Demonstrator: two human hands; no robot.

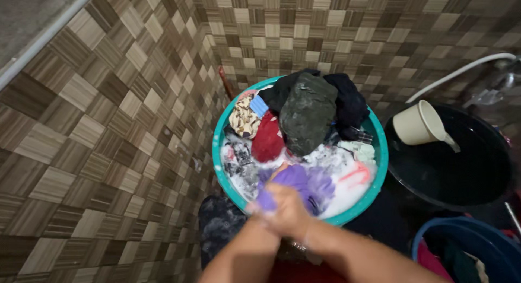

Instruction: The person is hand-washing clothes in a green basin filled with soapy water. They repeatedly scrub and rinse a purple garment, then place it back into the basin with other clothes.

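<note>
I've got both hands bunched together at the near rim of the teal basin [220, 153], left hand [266, 207] and right hand [296, 210] each with a tight grip on the purple cloth [301, 182], half in the suds. Scrubbing step, I'd say. Next calls for rubbing fabric against fabric, keeping it low over the foam.

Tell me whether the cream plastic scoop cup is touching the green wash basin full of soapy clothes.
Apart. The head view shows the cream plastic scoop cup floating in the black tub, with a dark gap before the green wash basin.
</note>
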